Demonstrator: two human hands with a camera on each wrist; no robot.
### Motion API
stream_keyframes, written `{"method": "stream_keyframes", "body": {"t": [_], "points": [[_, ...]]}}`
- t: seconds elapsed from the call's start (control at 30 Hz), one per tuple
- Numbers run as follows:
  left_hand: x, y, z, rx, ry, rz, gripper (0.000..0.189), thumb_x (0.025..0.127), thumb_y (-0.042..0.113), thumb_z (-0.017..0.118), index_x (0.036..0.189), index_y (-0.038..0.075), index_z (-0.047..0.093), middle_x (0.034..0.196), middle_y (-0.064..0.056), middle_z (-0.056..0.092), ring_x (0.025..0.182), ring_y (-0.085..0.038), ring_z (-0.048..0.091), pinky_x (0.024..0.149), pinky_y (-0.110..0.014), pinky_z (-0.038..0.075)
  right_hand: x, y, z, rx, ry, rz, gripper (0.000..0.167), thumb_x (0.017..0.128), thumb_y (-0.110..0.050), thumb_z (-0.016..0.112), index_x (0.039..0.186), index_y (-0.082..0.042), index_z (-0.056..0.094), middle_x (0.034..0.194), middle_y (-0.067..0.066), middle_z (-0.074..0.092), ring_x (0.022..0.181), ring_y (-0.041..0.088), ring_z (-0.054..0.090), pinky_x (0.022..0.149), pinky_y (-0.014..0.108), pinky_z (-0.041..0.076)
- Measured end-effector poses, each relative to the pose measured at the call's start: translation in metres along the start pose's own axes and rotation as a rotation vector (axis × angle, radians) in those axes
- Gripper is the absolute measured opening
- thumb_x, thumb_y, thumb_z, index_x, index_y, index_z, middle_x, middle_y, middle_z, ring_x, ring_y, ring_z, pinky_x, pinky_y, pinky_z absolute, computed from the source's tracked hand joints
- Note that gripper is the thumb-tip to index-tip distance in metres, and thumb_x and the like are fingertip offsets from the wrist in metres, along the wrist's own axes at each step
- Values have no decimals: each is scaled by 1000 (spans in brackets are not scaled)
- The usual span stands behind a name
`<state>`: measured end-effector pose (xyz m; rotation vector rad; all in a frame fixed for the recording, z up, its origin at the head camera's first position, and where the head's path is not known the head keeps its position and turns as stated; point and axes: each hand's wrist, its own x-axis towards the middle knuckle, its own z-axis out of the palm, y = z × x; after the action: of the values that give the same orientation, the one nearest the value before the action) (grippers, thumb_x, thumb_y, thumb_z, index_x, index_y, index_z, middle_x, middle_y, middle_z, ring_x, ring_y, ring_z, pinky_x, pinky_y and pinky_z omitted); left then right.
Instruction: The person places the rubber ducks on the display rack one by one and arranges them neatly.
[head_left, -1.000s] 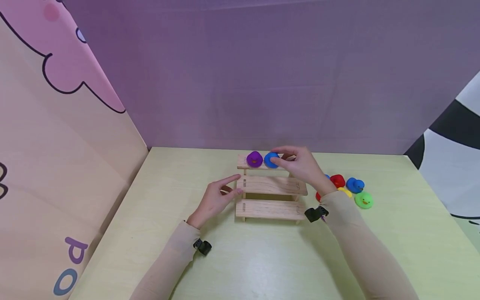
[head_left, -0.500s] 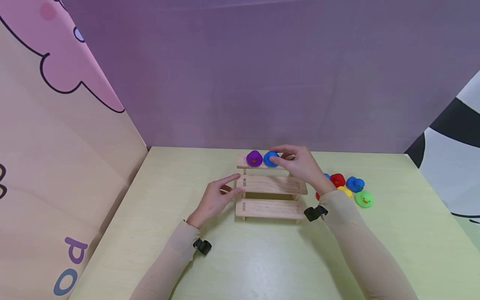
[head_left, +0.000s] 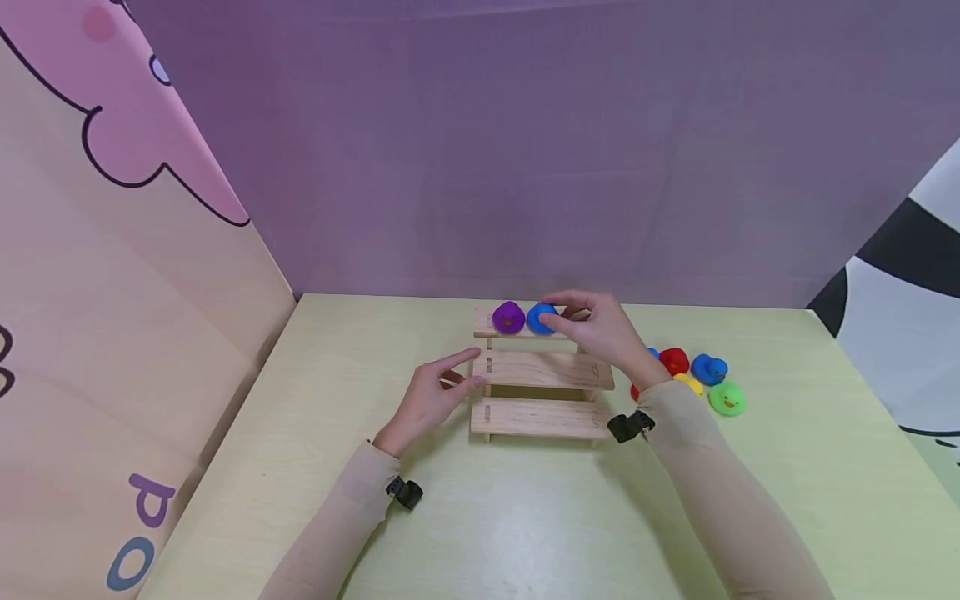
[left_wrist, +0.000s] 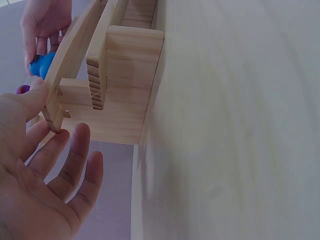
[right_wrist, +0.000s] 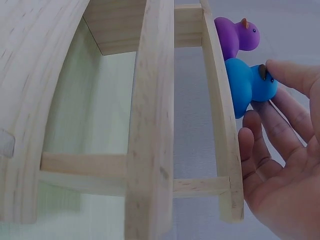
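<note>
A three-step wooden rack (head_left: 543, 369) stands on the table. On its top step sit a purple rubber duck (head_left: 508, 318) and, right beside it, a blue rubber duck (head_left: 539, 319). My right hand (head_left: 600, 329) pinches the blue duck's head between thumb and fingers, as the right wrist view shows; the duck's base (right_wrist: 238, 90) rests on the top board. My left hand (head_left: 431, 400) holds the left end of the middle step. In the left wrist view its thumb (left_wrist: 36, 97) lies over the board's edge, with the index finger below and the other fingers spread.
Right of the rack, partly behind my right wrist, lies a group of several rubber ducks, among them a red duck (head_left: 674, 360), another blue duck (head_left: 708, 369), a yellow duck (head_left: 690, 384) and a green duck (head_left: 727, 399). A purple wall (head_left: 540, 167) rises behind the table (head_left: 360, 350).
</note>
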<state>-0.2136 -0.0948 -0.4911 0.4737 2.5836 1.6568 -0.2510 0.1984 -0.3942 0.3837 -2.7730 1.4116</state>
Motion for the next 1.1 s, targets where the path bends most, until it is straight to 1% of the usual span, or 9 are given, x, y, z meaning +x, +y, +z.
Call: {"method": "stream_keyframes", "body": {"t": [0.2, 0.37, 0.57, 0.67, 0.73, 0.87, 0.97, 1.1], "points": [[1, 1, 1, 10, 5, 4, 50, 99, 27, 79, 148, 28, 66, 126, -12, 76, 92, -19, 71, 67, -30, 58, 1, 1, -1, -3, 12, 1, 35, 99, -39, 77, 130, -20, 77, 110, 10, 76, 105, 32, 71, 81, 35, 58], [3, 1, 0, 19, 6, 0, 50, 99, 28, 79, 147, 29, 66, 127, -11, 76, 93, -19, 71, 68, -30, 58, 2, 2, -2, -2, 6, 4, 35, 99, -40, 77, 129, -21, 78, 108, 11, 76, 103, 30, 71, 80, 36, 58], [4, -1, 2, 9, 7, 0, 50, 99, 29, 79, 148, 29, 66, 124, -11, 76, 93, -18, 71, 67, -30, 57, -1, 4, -3, -22, 15, 11, 40, 99, -46, 76, 132, -24, 76, 114, 10, 76, 106, 29, 71, 80, 35, 58], [4, -1, 3, 6, 1, 2, 50, 99, 31, 78, 148, 29, 66, 123, -11, 76, 93, -18, 71, 68, -30, 58, -6, 7, -5, -31, 38, 10, 42, 99, -48, 75, 133, -24, 75, 117, 9, 76, 108, 29, 70, 78, 34, 58], [4, -2, 3, 8, 0, 2, 50, 100, 32, 78, 148, 29, 66, 123, -11, 76, 94, -17, 71, 69, -30, 58, -11, 11, -6, -37, 59, 3, 42, 101, -47, 73, 135, -22, 74, 118, 10, 76, 109, 31, 69, 78, 33, 58], [2, -1, 4, 15, 0, -5, 49, 100, 34, 78, 148, 31, 66, 124, -10, 76, 95, -17, 70, 69, -30, 58, -22, 15, -9, -49, 116, 0, 42, 102, -46, 71, 136, -21, 73, 120, 11, 74, 109, 31, 69, 83, 29, 57], [2, 0, 3, 17, 1, -7, 49, 100, 34, 78, 148, 31, 66, 124, -10, 75, 95, -18, 70, 69, -30, 57, -30, 17, -13, -58, 152, -4, 41, 103, -45, 70, 136, -20, 73, 125, 10, 73, 110, 29, 68, 87, 26, 55], [2, 0, 3, 11, 2, -2, 49, 100, 34, 78, 147, 31, 66, 123, -10, 76, 95, -18, 70, 71, -31, 58, -39, 21, -21, -69, 178, -5, 39, 104, -43, 69, 134, -18, 74, 131, 8, 74, 111, 23, 64, 88, 18, 52]]}}
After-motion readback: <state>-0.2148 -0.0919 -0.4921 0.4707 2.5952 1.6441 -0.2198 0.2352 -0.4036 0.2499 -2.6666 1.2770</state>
